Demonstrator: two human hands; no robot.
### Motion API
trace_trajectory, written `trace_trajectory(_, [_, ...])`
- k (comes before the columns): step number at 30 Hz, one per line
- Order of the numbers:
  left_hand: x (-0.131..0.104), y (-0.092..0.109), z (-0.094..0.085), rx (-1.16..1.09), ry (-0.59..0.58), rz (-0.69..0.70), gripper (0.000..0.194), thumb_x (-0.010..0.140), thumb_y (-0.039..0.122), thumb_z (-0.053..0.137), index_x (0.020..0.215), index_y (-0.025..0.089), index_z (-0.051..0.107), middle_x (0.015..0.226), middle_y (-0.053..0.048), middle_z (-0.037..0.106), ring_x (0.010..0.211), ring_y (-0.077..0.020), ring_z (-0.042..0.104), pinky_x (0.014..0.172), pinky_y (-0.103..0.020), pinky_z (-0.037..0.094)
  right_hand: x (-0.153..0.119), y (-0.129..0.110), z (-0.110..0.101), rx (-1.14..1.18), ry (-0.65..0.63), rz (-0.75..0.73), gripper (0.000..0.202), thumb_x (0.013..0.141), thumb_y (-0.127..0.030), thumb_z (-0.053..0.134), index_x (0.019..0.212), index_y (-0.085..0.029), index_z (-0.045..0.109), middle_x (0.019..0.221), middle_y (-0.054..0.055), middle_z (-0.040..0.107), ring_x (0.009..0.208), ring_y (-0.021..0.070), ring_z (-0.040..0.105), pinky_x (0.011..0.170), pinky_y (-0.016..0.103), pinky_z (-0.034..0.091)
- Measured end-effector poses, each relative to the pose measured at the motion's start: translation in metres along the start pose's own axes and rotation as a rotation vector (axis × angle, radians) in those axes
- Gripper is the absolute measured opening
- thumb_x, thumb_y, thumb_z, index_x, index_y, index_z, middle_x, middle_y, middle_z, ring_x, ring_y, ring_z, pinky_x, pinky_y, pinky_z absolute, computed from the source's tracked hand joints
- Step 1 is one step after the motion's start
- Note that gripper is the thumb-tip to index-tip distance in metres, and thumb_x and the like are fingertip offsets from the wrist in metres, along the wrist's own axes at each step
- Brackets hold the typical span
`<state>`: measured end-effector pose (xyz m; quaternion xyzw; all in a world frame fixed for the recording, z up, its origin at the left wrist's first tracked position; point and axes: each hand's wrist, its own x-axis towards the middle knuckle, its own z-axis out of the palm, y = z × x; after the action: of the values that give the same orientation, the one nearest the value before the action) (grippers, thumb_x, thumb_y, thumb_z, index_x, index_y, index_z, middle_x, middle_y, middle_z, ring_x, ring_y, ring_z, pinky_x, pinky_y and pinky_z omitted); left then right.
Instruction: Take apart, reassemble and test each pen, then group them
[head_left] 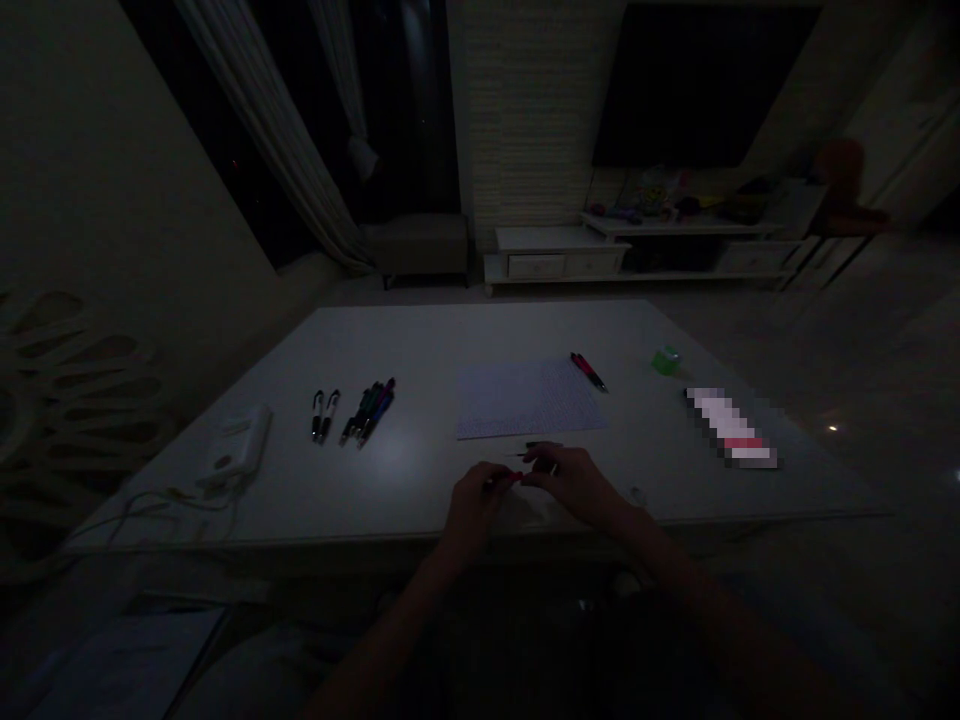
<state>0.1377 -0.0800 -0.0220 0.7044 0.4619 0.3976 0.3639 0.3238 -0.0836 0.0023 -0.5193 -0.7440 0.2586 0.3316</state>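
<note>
Close to the table's front edge, my left hand (478, 495) has its fingers closed around a small red pen part (516, 477). From the other side, my right hand (574, 482) pinches the same red piece, so the fingers of both hands nearly meet. Just beyond the fingertips lie a dark pen piece (541, 443) and a thin pale stick (514, 455), possibly a refill. A sheet covered in fine print or writing (529, 398) lies flat past them. Two red-and-black pens (589, 371) rest at its upper right corner. Dim light hides finer details.
Two white-and-black pens (325, 415) and several coloured pens (369, 412) lie on the white table (420, 340) at left. A white power strip (238, 445) with cables sits at the left edge. On the right are a green container (665, 360) and a phone (731, 428).
</note>
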Motion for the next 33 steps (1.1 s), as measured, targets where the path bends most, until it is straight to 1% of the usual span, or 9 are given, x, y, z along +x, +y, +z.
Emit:
trace_trajectory(3, [0.003, 0.001, -0.004, -0.105, 0.074, -0.11, 0.018, 0.082, 0.033, 0.05, 0.086, 0.018, 0.059, 0.083, -0.005, 0.066, 0.08, -0.0171, 0.061, 0.073, -0.029, 0.046, 0.006, 0.014, -0.006, -0.198, 0.068, 0.033, 0.009, 0.079, -0.026, 0.058, 0.082, -0.019, 0.063, 0.079, 0.003, 0.064, 0.074, 0.0154, 0.059, 0.069, 0.027, 0.043])
trace_trajectory(6, [0.005, -0.001, -0.01, -0.188, 0.097, -0.137, 0.023, 0.083, 0.036, 0.048, 0.09, 0.016, 0.057, 0.079, -0.005, 0.066, 0.077, -0.0165, 0.061, 0.071, -0.029, 0.046, 0.011, 0.027, -0.006, -0.319, 0.099, 0.053, 0.008, 0.079, -0.022, 0.056, 0.081, -0.018, 0.063, 0.085, 0.005, 0.06, 0.083, 0.0168, 0.056, 0.075, 0.028, 0.042])
trace_trajectory(10, [0.006, -0.002, -0.016, -0.255, 0.115, -0.109, 0.029, 0.084, 0.04, 0.047, 0.097, 0.016, 0.056, 0.076, -0.004, 0.064, 0.073, -0.0146, 0.06, 0.067, -0.027, 0.046, 0.015, 0.038, 0.002, -0.341, 0.054, 0.069, 0.005, 0.077, -0.02, 0.058, 0.079, -0.018, 0.062, 0.086, 0.006, 0.057, 0.087, 0.0175, 0.053, 0.076, 0.029, 0.042])
trace_trajectory(15, [0.007, -0.003, -0.018, -0.278, 0.115, -0.097, 0.031, 0.083, 0.04, 0.047, 0.1, 0.016, 0.057, 0.076, -0.003, 0.061, 0.072, -0.0138, 0.058, 0.068, -0.026, 0.047, 0.017, 0.046, 0.007, -0.338, 0.062, 0.074, 0.008, 0.078, -0.022, 0.058, 0.084, -0.017, 0.061, 0.086, 0.005, 0.056, 0.086, 0.0172, 0.052, 0.076, 0.029, 0.04])
trace_trajectory(19, [0.006, -0.007, -0.018, -0.244, 0.104, -0.08, 0.028, 0.085, 0.037, 0.045, 0.099, 0.016, 0.057, 0.076, -0.003, 0.059, 0.071, -0.0134, 0.057, 0.069, -0.026, 0.046, 0.019, 0.044, 0.003, -0.405, 0.018, 0.06, 0.01, 0.081, -0.022, 0.055, 0.08, -0.016, 0.063, 0.085, 0.007, 0.058, 0.084, 0.0177, 0.052, 0.075, 0.029, 0.04])
trace_trajectory(24, [0.004, -0.002, -0.017, -0.085, 0.082, -0.056, 0.025, 0.086, 0.033, 0.043, 0.097, 0.018, 0.06, 0.086, -0.004, 0.061, 0.078, -0.0147, 0.056, 0.072, -0.026, 0.044, 0.018, 0.031, -0.009, -0.445, 0.027, -0.001, 0.008, 0.082, -0.017, 0.052, 0.082, -0.016, 0.061, 0.08, 0.006, 0.062, 0.078, 0.0182, 0.054, 0.072, 0.029, 0.038])
trace_trajectory(26, [0.004, 0.0, -0.016, -0.058, 0.077, -0.041, 0.023, 0.086, 0.032, 0.043, 0.095, 0.019, 0.06, 0.092, -0.004, 0.062, 0.084, -0.0155, 0.056, 0.076, -0.027, 0.043, 0.014, 0.026, -0.012, -0.401, 0.028, -0.055, 0.009, 0.083, -0.017, 0.051, 0.083, -0.017, 0.059, 0.075, 0.004, 0.062, 0.074, 0.0169, 0.054, 0.072, 0.029, 0.037])
trace_trajectory(29, [0.004, 0.0, -0.013, -0.039, 0.055, -0.011, 0.022, 0.087, 0.031, 0.043, 0.094, 0.019, 0.061, 0.095, -0.005, 0.062, 0.088, -0.016, 0.056, 0.079, -0.028, 0.043, 0.008, 0.022, -0.014, -0.374, 0.037, -0.17, 0.007, 0.083, -0.017, 0.051, 0.082, -0.017, 0.058, 0.075, 0.003, 0.061, 0.074, 0.0167, 0.053, 0.074, 0.03, 0.035])
trace_trajectory(33, [0.003, -0.003, -0.007, 0.002, 0.024, 0.034, 0.023, 0.087, 0.032, 0.045, 0.096, 0.02, 0.062, 0.095, -0.004, 0.062, 0.088, -0.0155, 0.056, 0.079, -0.028, 0.043, 0.002, 0.019, -0.011, -0.38, 0.057, -0.223, 0.006, 0.083, -0.019, 0.053, 0.079, -0.017, 0.057, 0.074, 0.004, 0.061, 0.073, 0.0172, 0.053, 0.072, 0.031, 0.035])
